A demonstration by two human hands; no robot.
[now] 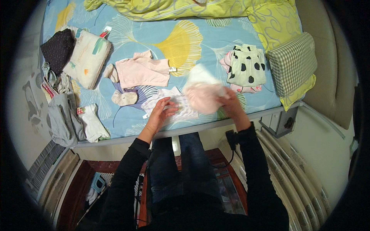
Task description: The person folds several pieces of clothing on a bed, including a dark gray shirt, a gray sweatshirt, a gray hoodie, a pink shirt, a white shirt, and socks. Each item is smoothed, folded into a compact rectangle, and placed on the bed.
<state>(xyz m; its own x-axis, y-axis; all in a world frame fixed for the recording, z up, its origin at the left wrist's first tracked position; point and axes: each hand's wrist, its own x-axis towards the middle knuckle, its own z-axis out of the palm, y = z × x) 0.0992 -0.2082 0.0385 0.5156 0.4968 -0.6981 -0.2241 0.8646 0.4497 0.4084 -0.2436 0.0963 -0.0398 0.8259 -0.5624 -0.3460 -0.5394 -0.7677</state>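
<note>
My right hand [232, 104] is closed on a pale pink garment [202, 97], which is smeared by motion; its kind cannot be made out. Behind it on the bed is a white cloth [201, 75], also blurred. My left hand [161, 111] hovers with fingers apart, holding nothing, over a white and lilac checked garment [169, 96] spread on the sheet. Further back lies a pink short-sleeved top [142, 70], laid flat. Two small socks, one pale [111, 73] and one speckled [124, 98], lie to its left.
At right, a spotted folded garment [246, 67] tops a small pile beside a checked pillow [293, 63]. At left are a folded white cloth [89, 57], a dark garment [58, 50], grey trousers [63, 119] and a white garment [92, 123]. A yellow quilt [165, 8] lies across the back.
</note>
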